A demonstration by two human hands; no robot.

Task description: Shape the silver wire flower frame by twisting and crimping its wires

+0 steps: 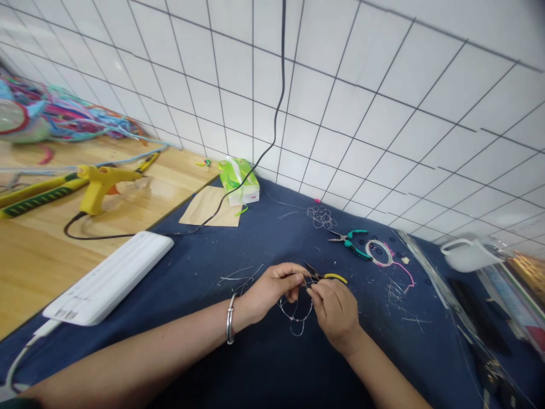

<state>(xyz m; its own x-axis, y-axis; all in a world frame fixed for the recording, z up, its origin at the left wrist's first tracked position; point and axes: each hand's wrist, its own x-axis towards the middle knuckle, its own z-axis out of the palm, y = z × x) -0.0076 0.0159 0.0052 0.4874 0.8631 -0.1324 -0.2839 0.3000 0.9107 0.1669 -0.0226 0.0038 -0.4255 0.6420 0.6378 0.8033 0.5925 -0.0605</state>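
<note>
In the head camera's view, a person bends over a dark blue bench [200, 352] with both hands close together on a looped wire piece [293, 319]. The left hand [272, 292], a silver bracelet [230, 321] at its wrist, pinches the piece's upper edge between thumb and fingers; the right hand [336, 312] pinches it just beside. The rounded piece hangs below and between the hands, a smaller loop at its bottom; exactly where each fingertip meets the wire is too small to tell.

Just beyond the hands lie pliers with a yellow handle [335, 277], partly hidden, while cut wires [240, 278] are scattered near the left hand. Farther back, a tangled wire bundle [321, 217] lies near green-handled pliers [344, 238], with a white coil [389, 254] and a pink cord [404, 270] to their right.

At left, a white power strip [108, 278] lies at a slant beside a wooden surface [170, 176] bearing a yellow glue gun [96, 187] and heaped colored yarn [85, 116]. A green tissue pack [238, 182] rests partly on brown paper [210, 207] near the tiled wall [191, 85]; a white cup [470, 255] stands at far right.
</note>
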